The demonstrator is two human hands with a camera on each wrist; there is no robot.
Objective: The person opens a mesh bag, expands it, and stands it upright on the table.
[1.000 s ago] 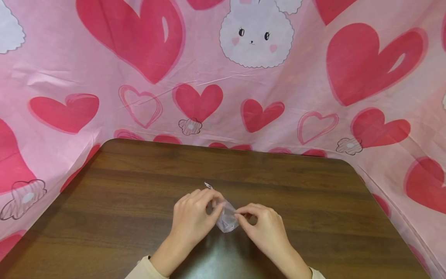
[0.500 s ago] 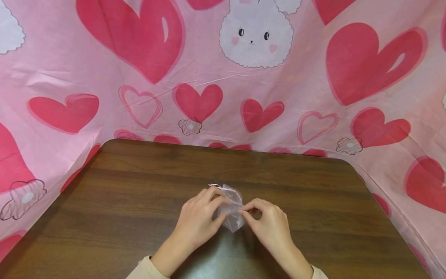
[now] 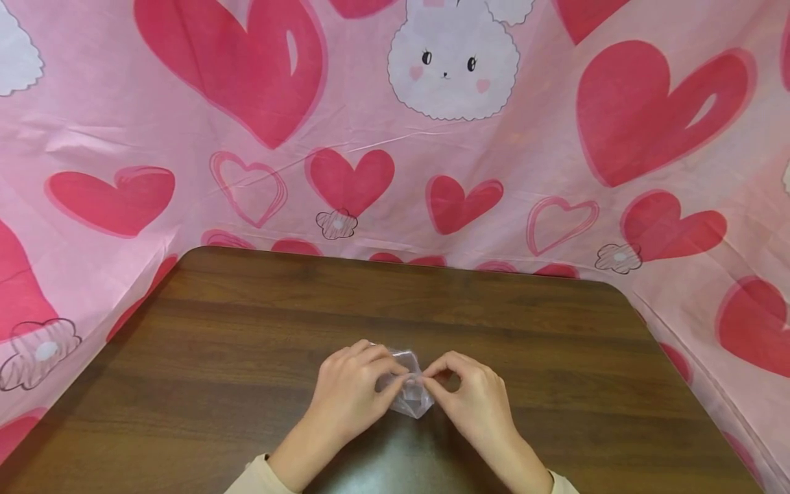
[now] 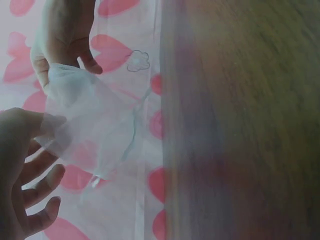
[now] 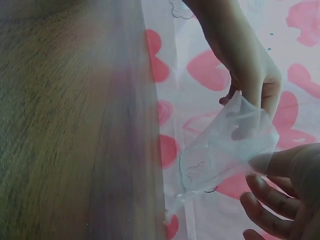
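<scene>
A small sheer whitish drawstring pouch (image 3: pixel 412 406) is held between both hands above the table. My left hand (image 3: pixel 350 384) pinches its left side between thumb and index finger. My right hand (image 3: pixel 474 394) pinches the opposite side, thumb and index finger meeting on the thin fabric. In the left wrist view the pouch (image 4: pixel 95 125) looks see-through, with a thin pale cord (image 4: pixel 132 142) across it. The right wrist view shows the same pouch (image 5: pixel 220 155) spread between the fingers, its gathered tip hanging down left. No contents can be made out inside.
A dark brown wooden table (image 3: pixel 247 309) with rounded corners lies below the hands. Around its far and side edges hangs a pink cloth (image 3: pixel 518 151) printed with red hearts and a white rabbit face.
The pouch has shifted slightly right and been turned between the fingers. Its white cord, visible past the left hand earlier, is now mostly hidden in the head view. Both hands have come closer together.
</scene>
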